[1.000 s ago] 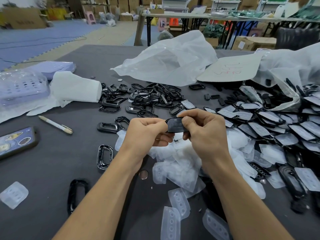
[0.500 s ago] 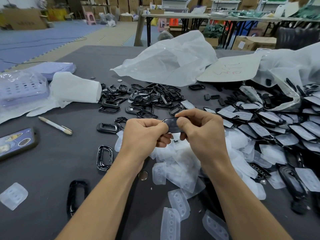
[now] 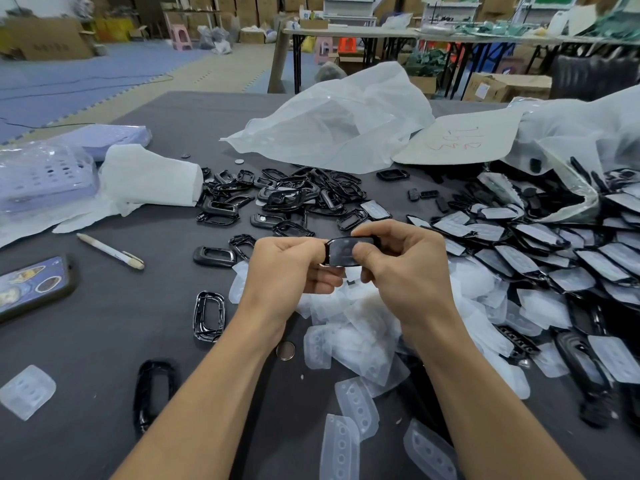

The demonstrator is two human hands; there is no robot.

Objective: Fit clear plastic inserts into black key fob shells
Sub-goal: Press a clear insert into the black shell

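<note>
Well, shell [image 3: 346,252] in L hand [image 3: 284,268], R hand [image 3: 405,271]; card [image 3: 460,140] scrawl unreadable

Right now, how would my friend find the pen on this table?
Look at the left side of the dark table, at the big white tissue bundle. Just nearer than it, beside the phone, lies the pen: the only long, thin, white stick there.

Blue foam-mat floor [image 3: 86,74], long trestle tables [image 3: 349,32] behind, cardboard boxes [image 3: 48,45], a pink stool [image 3: 181,37], perhaps shelving [image 3: 348,6] farther back.
</note>
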